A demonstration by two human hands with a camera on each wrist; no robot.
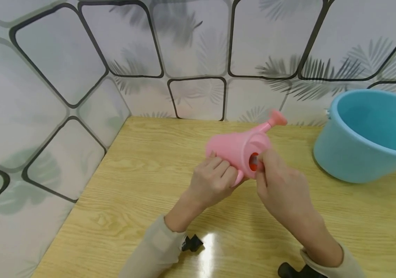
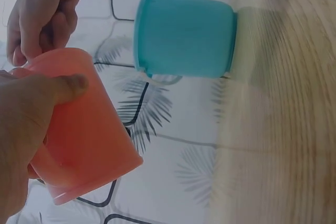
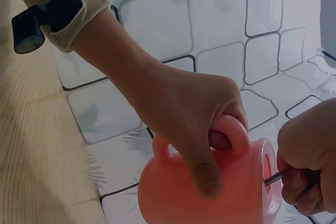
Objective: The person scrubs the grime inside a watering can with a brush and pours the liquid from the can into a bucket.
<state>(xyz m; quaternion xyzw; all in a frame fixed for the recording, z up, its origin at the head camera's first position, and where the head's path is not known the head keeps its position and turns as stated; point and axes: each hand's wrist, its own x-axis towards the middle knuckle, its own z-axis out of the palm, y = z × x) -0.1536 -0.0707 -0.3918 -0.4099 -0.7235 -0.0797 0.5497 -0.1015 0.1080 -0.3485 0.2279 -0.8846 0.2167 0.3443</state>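
Observation:
A pink watering can point(image 1: 230, 146) is held tilted above the table, its opening turned toward the right hand and its sprinkler spout pointing up and right. My left hand point(image 1: 213, 179) grips it by the handle, with the thumb pressed on the can's wall in the right wrist view. At the opening, my right hand point(image 1: 282, 183) pinches a thin grey metal stick point(image 3: 273, 178) whose far end goes into the can. What that end looks like is hidden. Red shows inside the round opening.
A large light-blue bucket point(image 1: 357, 154) stands on the wood-grain table point(image 1: 131, 185) at the right, close to the back wall. The patterned wall covering point(image 1: 198, 58) runs behind and along the left side. Black camera mounts sit at both wrists.

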